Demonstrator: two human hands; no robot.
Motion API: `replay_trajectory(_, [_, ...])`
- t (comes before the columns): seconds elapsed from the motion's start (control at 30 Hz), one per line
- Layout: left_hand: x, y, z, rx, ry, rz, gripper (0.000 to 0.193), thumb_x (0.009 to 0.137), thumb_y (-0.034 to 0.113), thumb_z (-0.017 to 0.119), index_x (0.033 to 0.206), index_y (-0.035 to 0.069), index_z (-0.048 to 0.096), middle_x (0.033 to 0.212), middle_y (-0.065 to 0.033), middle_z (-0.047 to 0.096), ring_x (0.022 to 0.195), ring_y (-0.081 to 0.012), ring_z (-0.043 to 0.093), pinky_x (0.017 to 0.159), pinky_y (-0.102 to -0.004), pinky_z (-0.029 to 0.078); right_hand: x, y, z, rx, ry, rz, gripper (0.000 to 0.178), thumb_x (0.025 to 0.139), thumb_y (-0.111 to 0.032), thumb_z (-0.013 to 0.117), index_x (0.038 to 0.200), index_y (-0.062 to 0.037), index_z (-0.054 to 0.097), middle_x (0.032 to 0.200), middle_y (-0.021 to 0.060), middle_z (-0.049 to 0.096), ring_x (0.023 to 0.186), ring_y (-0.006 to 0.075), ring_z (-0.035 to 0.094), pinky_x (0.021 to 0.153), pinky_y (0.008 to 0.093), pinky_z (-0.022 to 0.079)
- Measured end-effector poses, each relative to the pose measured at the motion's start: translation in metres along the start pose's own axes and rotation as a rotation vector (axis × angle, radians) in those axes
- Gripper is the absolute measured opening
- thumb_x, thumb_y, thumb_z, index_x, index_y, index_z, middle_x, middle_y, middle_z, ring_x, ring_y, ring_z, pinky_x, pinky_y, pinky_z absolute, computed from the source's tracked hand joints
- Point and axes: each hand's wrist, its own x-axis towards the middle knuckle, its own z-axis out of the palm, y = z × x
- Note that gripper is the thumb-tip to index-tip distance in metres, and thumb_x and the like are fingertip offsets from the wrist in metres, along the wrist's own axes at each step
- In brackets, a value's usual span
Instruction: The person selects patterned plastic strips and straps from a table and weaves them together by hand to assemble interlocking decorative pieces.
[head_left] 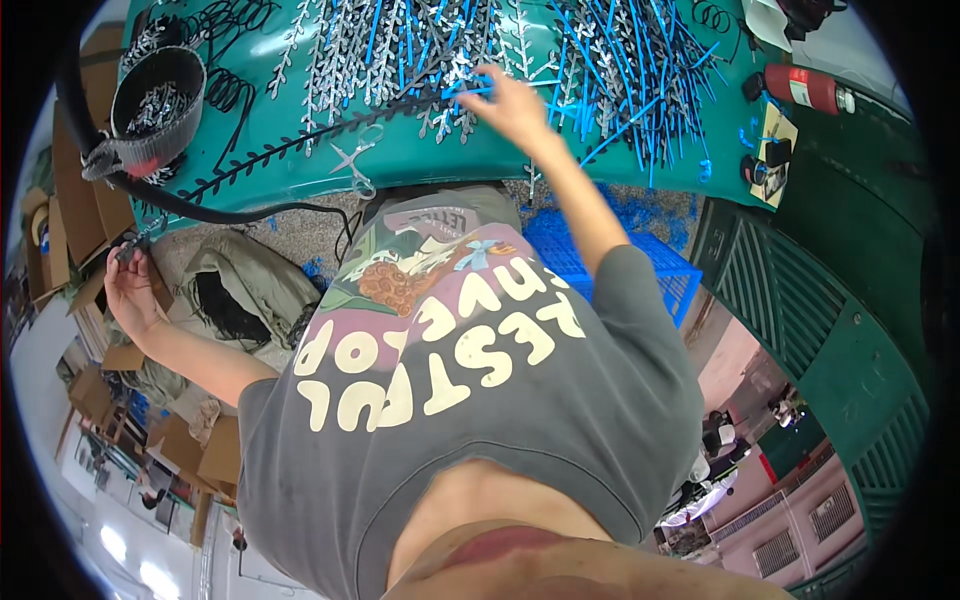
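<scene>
A long black strip with small leaf shapes along it (290,146) stretches across the front of the green table. At the far left my left hand (135,290) is raised beside the table edge, its fingertips pinched on the strip's end. My right hand (512,108) reaches over the table, thumb and forefinger curved around the other end, among silver leafy strips (380,65) and thin blue sticks (630,70). Exactly what lies between those fingertips is hard to make out. Scissors with pale handles (357,165) lie just below the strip.
A dark bucket of small silver pieces (160,105) stands at the table's left, with a thick black hose (180,205) running past it. A red bottle (805,90) lies at the right. Below are a blue plastic crate (665,275) and cardboard boxes (185,450).
</scene>
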Motion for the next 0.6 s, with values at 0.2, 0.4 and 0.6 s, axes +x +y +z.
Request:
replay_trajectory(0.2, [-0.012,0.026,0.003,0.041,0.034,0.058,0.031,0.083,0.013,0.052,0.106,-0.007,0.050,0.103,-0.0162,0.057,0.084,-0.0221,0.058,0.080,-0.0300,0.048,0.011,0.012,0.056,-0.009,0.218,-0.162,0.022,0.074,-0.030,0.063,0.089,-0.0133,0.064,0.080,0.0085,0.064,0.072,0.0273,0.062,0.058,0.0381,0.048])
replay_trajectory(0.4, [-0.050,0.113,-0.003,-0.417,-0.136,0.422,0.025,0.080,0.009,0.044,0.095,-0.008,0.052,0.093,-0.0182,0.056,0.083,-0.0288,0.053,0.076,-0.0389,0.041,-0.015,0.026,0.021,0.161,0.344,0.131,0.017,0.072,-0.028,0.062,0.076,-0.0128,0.067,0.067,0.0111,0.063,0.061,0.0284,0.061,0.055,0.0370,0.048])
replay_trajectory(0.6, [-0.040,0.232,-0.225,-0.524,0.191,0.853,0.023,0.075,0.016,0.042,0.079,-0.004,0.054,0.082,-0.0207,0.055,0.083,-0.0328,0.052,0.076,-0.0498,0.038,-0.044,0.083,-0.010,0.166,0.486,0.424,0.024,0.063,-0.029,0.065,0.077,-0.0107,0.068,0.072,0.0146,0.064,0.068,0.0298,0.062,0.061,0.0380,0.048])
